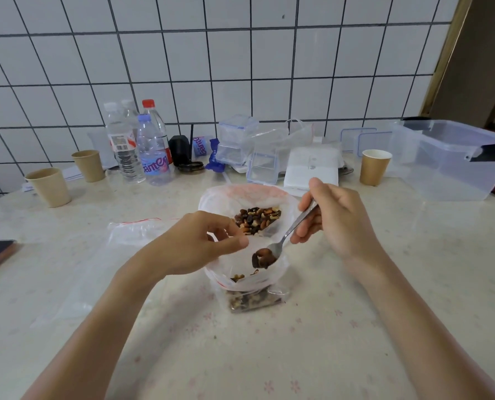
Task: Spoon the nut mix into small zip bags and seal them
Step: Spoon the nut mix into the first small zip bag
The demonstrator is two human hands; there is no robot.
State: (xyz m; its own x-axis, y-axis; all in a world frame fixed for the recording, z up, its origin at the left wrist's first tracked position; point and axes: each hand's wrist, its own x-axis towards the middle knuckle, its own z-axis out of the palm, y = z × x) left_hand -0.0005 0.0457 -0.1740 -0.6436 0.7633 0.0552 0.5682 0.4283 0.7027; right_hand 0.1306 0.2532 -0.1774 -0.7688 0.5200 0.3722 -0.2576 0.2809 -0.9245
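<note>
Holding spoon [286, 236] in right hand [334, 219]; nuts [262, 258] below grip

Lighting: bright, even, diffuse; shadows faint. Soft glare on table [413, 255]. Wide-angle bowing of wall tiles [240, 67] at edges. Focus slightly soft overall.

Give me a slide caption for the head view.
Right hand tips a loaded spoon over the small zip bag.
</note>
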